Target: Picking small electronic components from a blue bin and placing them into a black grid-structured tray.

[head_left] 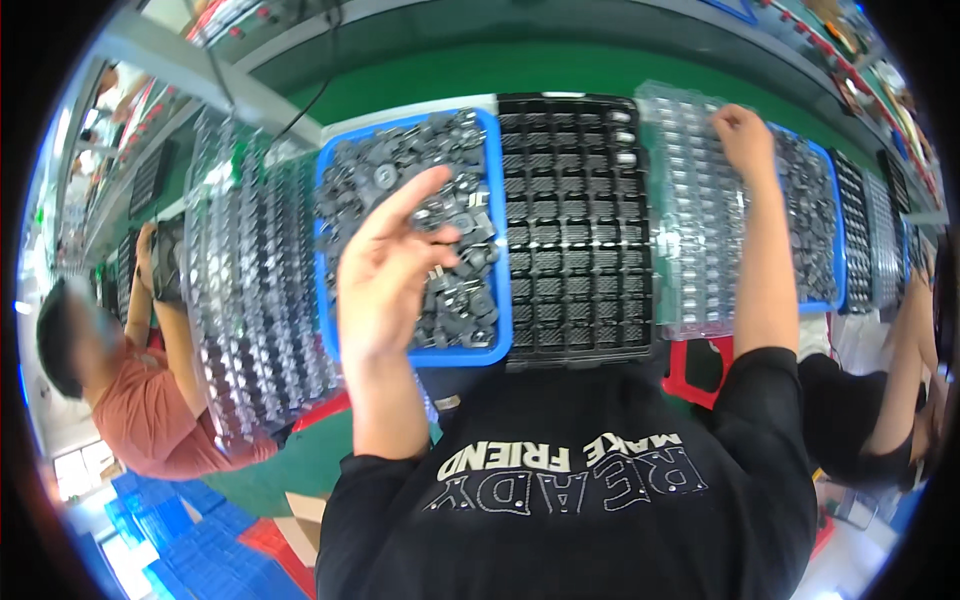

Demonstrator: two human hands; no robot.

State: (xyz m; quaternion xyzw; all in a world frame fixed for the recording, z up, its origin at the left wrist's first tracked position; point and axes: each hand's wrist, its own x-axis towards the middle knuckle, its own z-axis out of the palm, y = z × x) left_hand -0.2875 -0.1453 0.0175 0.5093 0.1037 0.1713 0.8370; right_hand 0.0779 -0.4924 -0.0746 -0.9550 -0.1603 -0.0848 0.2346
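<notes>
We have the small grey parts (475, 300) heaped in a blue-rimmed bin (503, 200) on the green bench (560, 65), left of the black tray (575, 358). Our left hand (385, 270) hangs over the bin, its grip loose: thumb and fingers stand apart, and we see nothing between them. Our right hand (745, 140) is over the clear tray (690, 250), near that tray's far right corner, on the side toward the bench's far edge. Its fingertips come close together; we cannot tell whether they pinch anything.

To work well here, we would do best to lift one part at a time from the top of the heap, since the pieces look likely to snag on each other. With the right hand, a light fingertip touch seems wise: the clear plastic looks thin and could flex or slide. Silver pieces (625, 160) sit in the black tray's far right corner, so we should keep our right forearm and sleeve from brushing them.
</notes>
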